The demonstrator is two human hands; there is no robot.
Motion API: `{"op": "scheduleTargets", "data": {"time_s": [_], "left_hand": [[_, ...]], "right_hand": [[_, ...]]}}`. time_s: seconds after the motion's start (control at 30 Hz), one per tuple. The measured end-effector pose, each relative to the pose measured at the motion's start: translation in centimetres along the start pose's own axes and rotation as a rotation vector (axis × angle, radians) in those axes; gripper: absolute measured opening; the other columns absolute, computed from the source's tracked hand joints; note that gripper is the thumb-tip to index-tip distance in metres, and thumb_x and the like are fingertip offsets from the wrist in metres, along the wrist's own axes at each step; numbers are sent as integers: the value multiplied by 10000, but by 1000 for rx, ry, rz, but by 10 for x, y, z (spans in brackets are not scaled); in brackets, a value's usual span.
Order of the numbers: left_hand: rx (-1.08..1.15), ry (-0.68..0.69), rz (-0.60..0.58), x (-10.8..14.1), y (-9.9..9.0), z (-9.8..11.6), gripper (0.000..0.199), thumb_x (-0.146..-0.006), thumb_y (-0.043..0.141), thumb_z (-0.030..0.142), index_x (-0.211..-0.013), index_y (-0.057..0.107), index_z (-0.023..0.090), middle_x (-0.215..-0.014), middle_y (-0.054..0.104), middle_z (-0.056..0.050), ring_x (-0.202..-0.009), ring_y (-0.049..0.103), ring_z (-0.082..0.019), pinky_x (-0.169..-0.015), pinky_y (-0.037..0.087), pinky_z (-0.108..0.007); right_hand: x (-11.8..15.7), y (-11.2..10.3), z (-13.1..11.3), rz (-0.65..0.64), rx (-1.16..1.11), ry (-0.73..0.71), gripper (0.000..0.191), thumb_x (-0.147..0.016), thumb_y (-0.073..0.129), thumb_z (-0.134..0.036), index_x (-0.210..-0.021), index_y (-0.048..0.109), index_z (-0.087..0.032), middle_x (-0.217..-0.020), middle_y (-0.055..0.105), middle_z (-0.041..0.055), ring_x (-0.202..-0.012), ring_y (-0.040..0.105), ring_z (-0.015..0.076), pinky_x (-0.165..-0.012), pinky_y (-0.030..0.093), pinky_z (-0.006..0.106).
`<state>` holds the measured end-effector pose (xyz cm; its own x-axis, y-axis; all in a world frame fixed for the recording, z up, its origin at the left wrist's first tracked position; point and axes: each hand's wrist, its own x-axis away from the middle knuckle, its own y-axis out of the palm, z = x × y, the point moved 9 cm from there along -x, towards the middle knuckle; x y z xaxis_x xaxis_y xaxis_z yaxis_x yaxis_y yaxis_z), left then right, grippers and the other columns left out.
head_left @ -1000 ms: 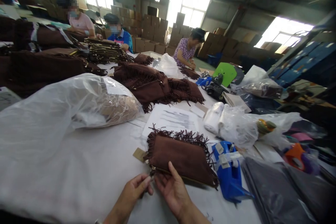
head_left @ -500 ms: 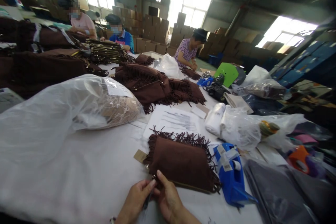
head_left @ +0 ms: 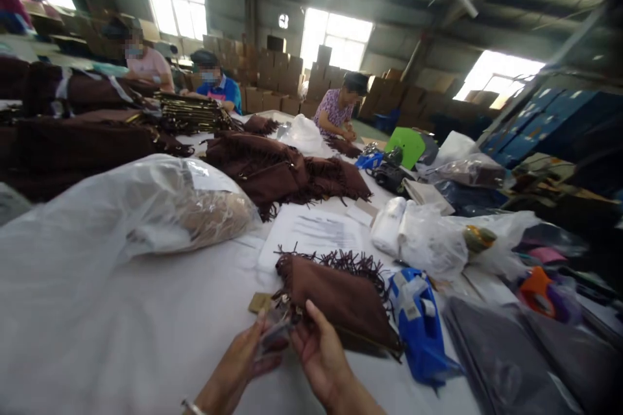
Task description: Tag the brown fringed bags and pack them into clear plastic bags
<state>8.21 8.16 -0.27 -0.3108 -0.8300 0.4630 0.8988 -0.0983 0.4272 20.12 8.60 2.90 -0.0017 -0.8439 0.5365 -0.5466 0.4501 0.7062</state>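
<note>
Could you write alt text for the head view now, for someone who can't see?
A person's left hand holds what looks like clear plastic beside a brown fringed pouch; the right hand is at the pouch's near-left corner. A blue tape dispenser sits right of the pouch on the white table, other people beyond.
</note>
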Motion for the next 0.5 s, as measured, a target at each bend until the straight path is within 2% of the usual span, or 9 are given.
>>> {"op": "scheduleTargets", "data": {"time_s": [0.1, 0.17, 0.23, 0.33, 0.43, 0.5], "left_hand": [[289, -105, -56, -8, 10, -2, 552, -812, 505, 622, -1101, 614, 164, -1126, 654, -117, -980, 626, -228, -777, 526, -329], [457, -121, -39, -20, 13, -3, 520, -826, 530, 573, -1075, 614, 124, -1046, 677, -132, -872, 660, -212, -728, 541, -307], [558, -88, 57, -34, 8, -1, 424, -844, 564, 483, -998, 626, 94, -907, 699, -126, -766, 674, -203, -680, 549, -297], [615, 5, 230, -45, -9, 2, 207, -854, 598, 319, -877, 628, 116, -767, 694, -67, -669, 664, -160, -635, 540, -254], [628, 104, 326, -32, -28, 0, 114, -813, 653, 239, -874, 634, 145, -791, 696, -37, -725, 662, -133, -631, 517, -201], [615, 118, 343, -12, -39, -9, 197, -782, 687, 249, -956, 647, 166, -916, 706, -52, -838, 661, -150, -661, 518, -206]], "right_hand": [[4, -7, 2, 46, -46, 45, 250, -700, 751, -185, -918, 661, -101, -875, 737, 98, -774, 696, 171, -664, 574, 251], [5, -10, 3, 60, -36, 63, 238, -713, 742, -179, -921, 664, -93, -867, 739, 96, -738, 698, 156, -620, 574, 217], [6, -11, 4, 64, -20, 66, 223, -725, 732, -173, -925, 669, -100, -868, 740, 83, -720, 698, 141, -590, 569, 190], [6, -10, 4, 56, 17, 67, 215, -727, 733, -184, -919, 675, -105, -860, 742, 76, -709, 698, 135, -567, 564, 171], [6, -7, -1, 61, 43, 43, 201, -716, 746, -200, -883, 679, -112, -816, 742, 68, -668, 694, 126, -547, 556, 161], [5, -4, 0, 48, 43, 70, 201, -725, 743, -245, -866, 684, -116, -786, 740, 67, -633, 685, 120, -535, 552, 168]]}}
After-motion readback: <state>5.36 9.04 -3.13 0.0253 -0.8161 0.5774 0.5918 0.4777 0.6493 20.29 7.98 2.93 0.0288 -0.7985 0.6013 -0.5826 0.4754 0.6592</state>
